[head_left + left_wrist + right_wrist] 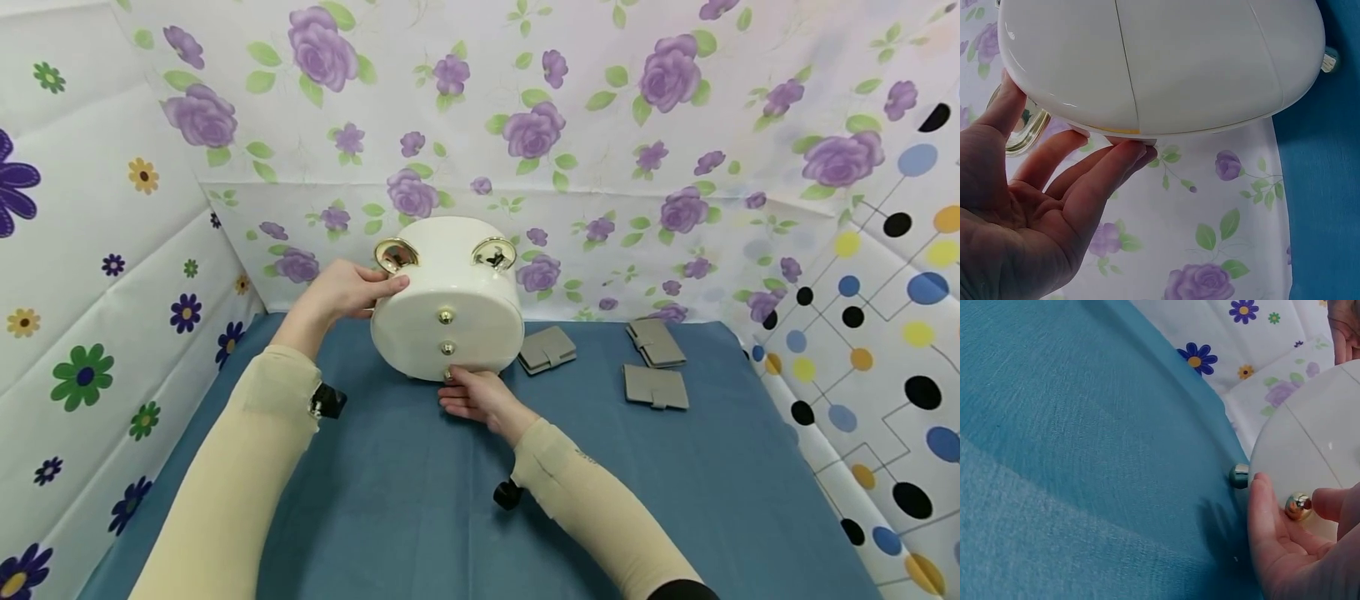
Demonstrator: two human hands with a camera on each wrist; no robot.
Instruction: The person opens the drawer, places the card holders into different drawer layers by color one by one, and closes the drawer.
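Note:
A glossy white rounded box (408,342) with seams across its face stands at the back of the table, tilted so its front shows. It has two gold ear-like rings, three gold knobs (446,317) down the front and small gold feet (1239,475). My left hand (341,292) grips its left side beneath one gold ring (396,254), thumb on one side and fingers on the other. At the bottom edge, my right hand (480,400) holds the box, fingers along its underside and thumb beside the lowest knob (1298,506). Whether the thumb presses that knob I cannot tell.
Three small grey wallets lie right of the box: one wallet (547,350) close beside it, another wallet (657,342) farther right, and a third wallet (656,387) in front of that. A blue cloth (390,500) covers the table. Flowered sheets (600,167) hang behind.

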